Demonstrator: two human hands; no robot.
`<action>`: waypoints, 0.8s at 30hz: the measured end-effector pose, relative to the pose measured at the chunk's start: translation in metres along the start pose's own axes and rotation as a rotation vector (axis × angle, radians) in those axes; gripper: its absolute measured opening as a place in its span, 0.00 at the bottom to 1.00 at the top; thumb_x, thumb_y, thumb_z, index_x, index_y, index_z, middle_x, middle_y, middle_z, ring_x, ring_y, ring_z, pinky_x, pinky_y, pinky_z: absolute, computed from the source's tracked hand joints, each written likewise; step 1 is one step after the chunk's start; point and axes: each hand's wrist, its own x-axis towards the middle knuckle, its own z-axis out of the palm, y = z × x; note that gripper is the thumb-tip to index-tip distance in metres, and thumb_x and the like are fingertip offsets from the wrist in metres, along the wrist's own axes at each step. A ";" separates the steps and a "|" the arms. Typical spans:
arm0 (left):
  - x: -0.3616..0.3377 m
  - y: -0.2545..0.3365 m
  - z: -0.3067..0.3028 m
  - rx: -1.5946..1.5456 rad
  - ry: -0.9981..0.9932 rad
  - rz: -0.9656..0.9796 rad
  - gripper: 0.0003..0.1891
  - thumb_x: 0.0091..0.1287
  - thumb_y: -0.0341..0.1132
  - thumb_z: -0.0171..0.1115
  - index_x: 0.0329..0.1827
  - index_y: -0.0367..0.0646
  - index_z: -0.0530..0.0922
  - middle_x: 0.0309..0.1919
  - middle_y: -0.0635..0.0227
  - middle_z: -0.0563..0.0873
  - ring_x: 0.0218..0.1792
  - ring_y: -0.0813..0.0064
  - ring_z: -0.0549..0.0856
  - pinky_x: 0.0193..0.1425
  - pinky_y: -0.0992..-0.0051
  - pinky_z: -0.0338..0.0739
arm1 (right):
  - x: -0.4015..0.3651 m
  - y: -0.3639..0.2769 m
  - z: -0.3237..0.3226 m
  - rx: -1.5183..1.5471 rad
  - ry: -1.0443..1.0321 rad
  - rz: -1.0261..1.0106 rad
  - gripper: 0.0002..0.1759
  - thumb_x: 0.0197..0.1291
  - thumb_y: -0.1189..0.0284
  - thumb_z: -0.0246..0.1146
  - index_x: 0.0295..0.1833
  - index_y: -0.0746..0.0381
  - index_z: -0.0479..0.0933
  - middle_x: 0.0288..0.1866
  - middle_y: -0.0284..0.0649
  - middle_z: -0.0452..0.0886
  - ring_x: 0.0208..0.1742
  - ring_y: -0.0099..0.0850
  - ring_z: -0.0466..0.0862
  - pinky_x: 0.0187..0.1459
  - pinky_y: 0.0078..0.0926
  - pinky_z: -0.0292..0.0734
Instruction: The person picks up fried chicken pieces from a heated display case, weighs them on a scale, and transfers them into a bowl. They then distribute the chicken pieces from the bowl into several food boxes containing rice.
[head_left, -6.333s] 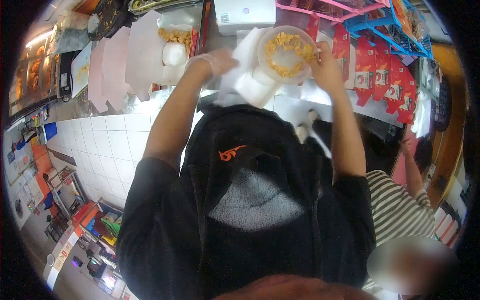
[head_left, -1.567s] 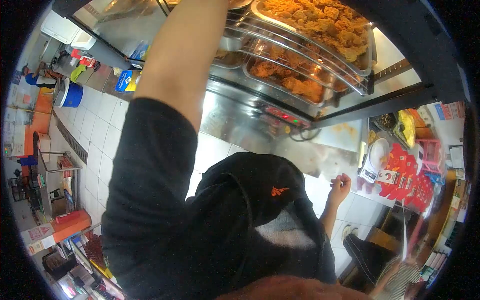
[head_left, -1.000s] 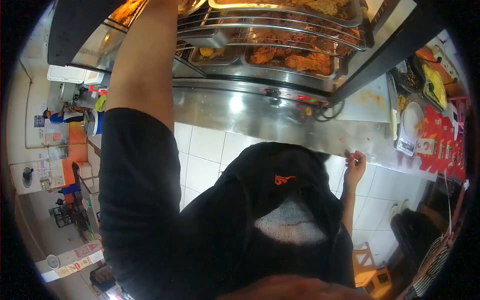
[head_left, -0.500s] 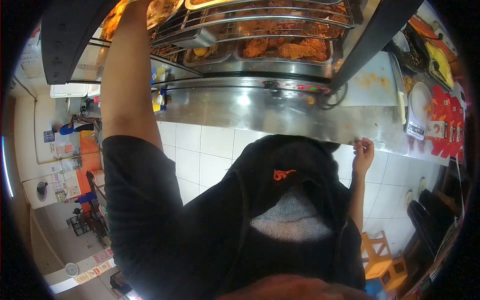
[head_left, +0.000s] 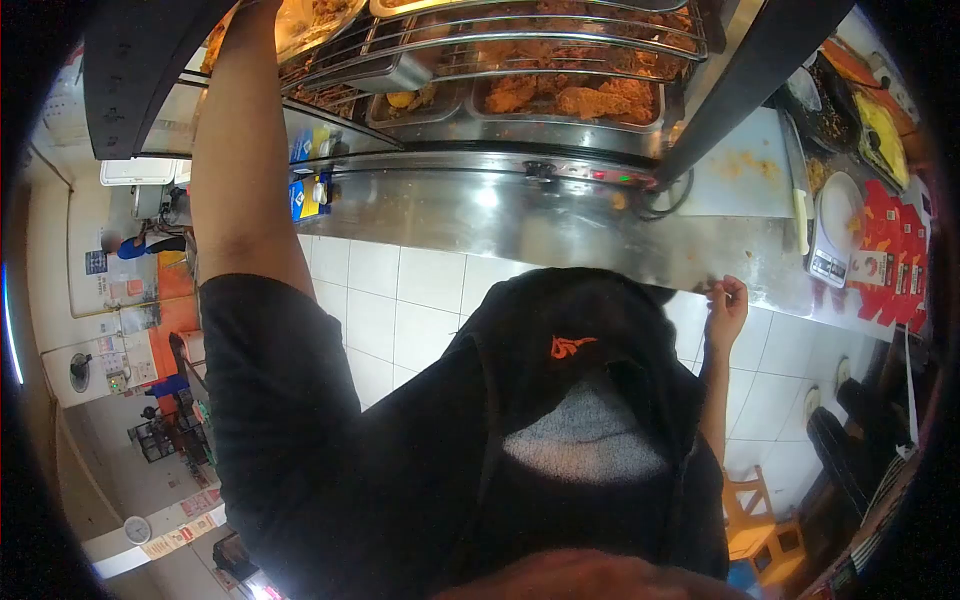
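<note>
Here's the reach: the left forearm (head_left: 240, 150) runs up toward eleven o'clock, in through the front of the glass-sided food warmer (head_left: 450, 151). At its far end, beside the wrist, sits a shiny metal tray (head_left: 342, 27) with fried pieces in it, the food nearest that arm. The left hand itself is out past the top edge, so whether its fingers are apart, together or clamped on something, there's no telling.

Across at three o'clock, the right hand (head_left: 728, 300) hangs near the edge of the steel counter (head_left: 480, 210), fingers loosely bent and slightly apart, nothing visible in them. Up at half past twelve, more fried chicken (head_left: 605, 98) lies in a tray below the wire rack (head_left: 560, 76). Toward half past two, there's a knife (head_left: 801, 215) beside a digital scale (head_left: 832, 250), with red cartons (head_left: 900, 250) just outside it.

Judging from the pose, a reach this deep calls for a level wrist and an elbow kept off the door frame, with care around the rack's bars. Hard to make out: the upper trays are cropped, bars cross the chicken, and the far-left background, around nine o'clock, is small and warped by the lens.
</note>
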 end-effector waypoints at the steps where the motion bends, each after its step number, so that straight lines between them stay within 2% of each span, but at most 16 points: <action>1: 0.000 -0.002 0.001 -0.003 0.005 0.004 0.28 0.60 0.50 0.65 0.57 0.41 0.73 0.50 0.57 0.80 0.51 0.60 0.77 0.57 0.63 0.73 | 0.000 -0.001 -0.001 -0.006 0.005 0.010 0.09 0.64 0.77 0.58 0.49 0.62 0.71 0.37 0.32 0.75 0.32 0.19 0.77 0.32 0.16 0.69; 8: -0.010 -0.021 -0.003 -0.039 0.046 0.066 0.29 0.58 0.50 0.67 0.57 0.42 0.73 0.49 0.58 0.80 0.51 0.60 0.77 0.57 0.64 0.73 | 0.002 0.001 -0.005 0.001 0.012 0.000 0.09 0.64 0.77 0.58 0.49 0.62 0.71 0.38 0.31 0.75 0.32 0.19 0.77 0.32 0.16 0.70; 11: -0.022 -0.015 0.007 -0.037 0.069 0.088 0.09 0.58 0.32 0.64 0.41 0.45 0.80 0.37 0.52 0.83 0.44 0.52 0.82 0.47 0.56 0.75 | 0.005 0.002 -0.006 -0.017 -0.013 -0.013 0.09 0.63 0.77 0.58 0.49 0.62 0.72 0.38 0.32 0.76 0.32 0.18 0.77 0.32 0.16 0.70; 12: -0.030 0.044 -0.028 0.034 -0.118 -0.339 0.31 0.61 0.53 0.61 0.63 0.44 0.70 0.62 0.53 0.74 0.64 0.55 0.70 0.66 0.63 0.67 | 0.006 0.003 -0.006 -0.035 -0.028 -0.016 0.09 0.63 0.76 0.58 0.49 0.62 0.72 0.38 0.32 0.76 0.32 0.18 0.76 0.32 0.16 0.70; 13: -0.027 0.053 -0.029 0.033 -0.118 -0.351 0.31 0.61 0.53 0.61 0.63 0.44 0.70 0.62 0.53 0.74 0.64 0.55 0.70 0.66 0.63 0.67 | 0.006 0.002 -0.007 -0.057 -0.045 -0.019 0.09 0.63 0.76 0.58 0.49 0.62 0.72 0.38 0.32 0.76 0.32 0.19 0.76 0.32 0.16 0.70; 15: -0.026 0.053 -0.023 0.333 0.088 -0.282 0.32 0.59 0.54 0.61 0.63 0.47 0.71 0.60 0.52 0.75 0.63 0.56 0.73 0.64 0.62 0.69 | 0.005 -0.010 -0.007 -0.093 -0.056 -0.044 0.09 0.63 0.76 0.58 0.48 0.62 0.72 0.37 0.32 0.76 0.32 0.19 0.76 0.32 0.16 0.70; 16: -0.026 0.008 0.005 0.493 0.230 -0.091 0.28 0.62 0.51 0.58 0.62 0.46 0.71 0.58 0.52 0.77 0.59 0.56 0.76 0.60 0.60 0.71 | 0.006 -0.015 -0.007 -0.116 -0.059 -0.063 0.08 0.63 0.76 0.59 0.48 0.62 0.72 0.37 0.32 0.76 0.31 0.19 0.76 0.32 0.16 0.70; 17: -0.026 0.009 0.000 0.492 0.226 -0.100 0.28 0.62 0.51 0.58 0.62 0.46 0.71 0.58 0.52 0.77 0.59 0.56 0.76 0.60 0.60 0.71 | 0.007 -0.017 -0.009 -0.124 -0.062 -0.065 0.08 0.63 0.76 0.59 0.48 0.62 0.72 0.37 0.32 0.76 0.31 0.19 0.76 0.32 0.16 0.70; 19: -0.023 0.023 -0.017 0.390 -0.118 0.002 0.22 0.66 0.46 0.57 0.57 0.42 0.74 0.51 0.54 0.82 0.49 0.57 0.82 0.53 0.64 0.75 | 0.006 -0.018 -0.014 -0.026 -0.052 -0.069 0.08 0.63 0.76 0.59 0.48 0.62 0.72 0.38 0.32 0.76 0.31 0.19 0.76 0.32 0.16 0.70; 20: -0.025 0.037 -0.026 0.318 -0.191 -0.023 0.21 0.64 0.45 0.59 0.54 0.41 0.75 0.48 0.56 0.82 0.47 0.60 0.82 0.51 0.65 0.75 | 0.004 -0.020 -0.018 -0.027 -0.042 -0.067 0.08 0.63 0.76 0.59 0.48 0.62 0.72 0.38 0.32 0.76 0.31 0.19 0.76 0.32 0.16 0.70; 24: -0.071 0.156 -0.095 -0.427 -0.200 -0.588 0.18 0.57 0.41 0.65 0.45 0.40 0.77 0.37 0.62 0.81 0.39 0.70 0.81 0.42 0.69 0.76 | 0.002 -0.020 -0.034 -0.081 -0.009 -0.034 0.09 0.62 0.75 0.59 0.47 0.63 0.72 0.37 0.33 0.76 0.31 0.19 0.76 0.30 0.16 0.70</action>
